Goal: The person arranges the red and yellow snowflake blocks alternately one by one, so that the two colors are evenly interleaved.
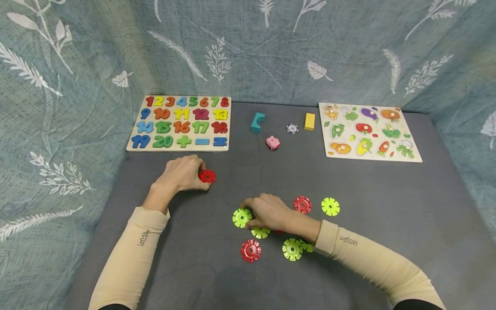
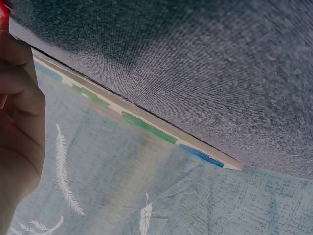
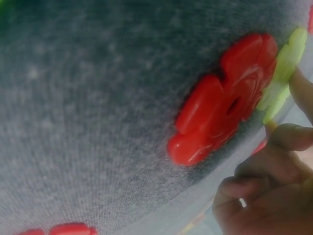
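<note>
The left hand (image 1: 178,175) pinches a red disc (image 1: 208,176). Its grip is nearly closed, with the thumb and a finger at the rim. The right hand (image 1: 269,212) pinches a bright green disc (image 1: 242,218). That grip is only as wide as the disc needs. I cannot tell if either held disc touches the bench (image 1: 387,206).

The held red disc is toward the bench's left edge. The held green one is near the middle. Beside it, a second green disc (image 1: 261,234) is partly under the right hand. Nearer the front edge lie another red disc (image 1: 250,251) and a third green disc (image 1: 292,249). A bit of green beside that one pokes out by the right sleeve (image 1: 360,254). On the right hand's far side lie one more red disc (image 1: 302,205) and a lone green disc (image 1: 330,206), well apart from the bench's right edge.

The number board (image 1: 178,149) is at the far left corner. The vegetable board (image 1: 350,126) is near the far right corner. Between them are a teal block (image 1: 256,122), a pink pig (image 1: 273,142), a round chip (image 1: 292,128) and a yellow block (image 1: 309,121). A leafy cloth (image 1: 263,64) hangs behind the far edge.
</note>
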Demonstrator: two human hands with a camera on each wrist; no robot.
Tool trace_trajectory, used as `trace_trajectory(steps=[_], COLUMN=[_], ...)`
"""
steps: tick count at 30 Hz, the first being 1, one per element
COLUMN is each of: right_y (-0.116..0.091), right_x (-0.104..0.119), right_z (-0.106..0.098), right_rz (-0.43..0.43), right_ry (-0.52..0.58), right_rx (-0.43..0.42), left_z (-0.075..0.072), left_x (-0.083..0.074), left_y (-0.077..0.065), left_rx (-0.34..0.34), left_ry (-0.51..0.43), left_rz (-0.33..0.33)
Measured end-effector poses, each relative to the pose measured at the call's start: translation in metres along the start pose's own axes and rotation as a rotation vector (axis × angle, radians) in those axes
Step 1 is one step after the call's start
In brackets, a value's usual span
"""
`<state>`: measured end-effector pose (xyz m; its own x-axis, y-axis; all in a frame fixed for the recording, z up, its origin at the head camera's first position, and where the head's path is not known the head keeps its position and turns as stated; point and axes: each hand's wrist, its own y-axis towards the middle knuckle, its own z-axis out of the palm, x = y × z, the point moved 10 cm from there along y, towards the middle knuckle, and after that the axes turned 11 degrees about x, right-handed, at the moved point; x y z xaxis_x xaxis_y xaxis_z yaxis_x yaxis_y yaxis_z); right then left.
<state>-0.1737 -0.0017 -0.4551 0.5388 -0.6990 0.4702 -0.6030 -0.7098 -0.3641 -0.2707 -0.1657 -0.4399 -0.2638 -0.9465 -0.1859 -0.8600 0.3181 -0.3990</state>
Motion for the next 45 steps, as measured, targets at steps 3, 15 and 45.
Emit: trace_trajectory(steps=[3,15,45], right_y=[0.000,0.001,0.016], right_x=[0.001,0.007,0.022], right_z=[0.000,-0.005,-0.007], right_rz=[-0.006,-0.057,-0.209], right_ry=[-0.002,-0.112,-0.457], right_rx=[0.000,0.013,-0.096], left_z=[0.000,-0.002,-0.001], left_x=[0.001,0.000,0.006], left_y=[-0.001,-0.006,-0.004], left_rx=[0.008,0.002,-0.010], left_ry=[-0.017,-0.045,-0.065], left_rz=[0.000,-0.003,-0.019])
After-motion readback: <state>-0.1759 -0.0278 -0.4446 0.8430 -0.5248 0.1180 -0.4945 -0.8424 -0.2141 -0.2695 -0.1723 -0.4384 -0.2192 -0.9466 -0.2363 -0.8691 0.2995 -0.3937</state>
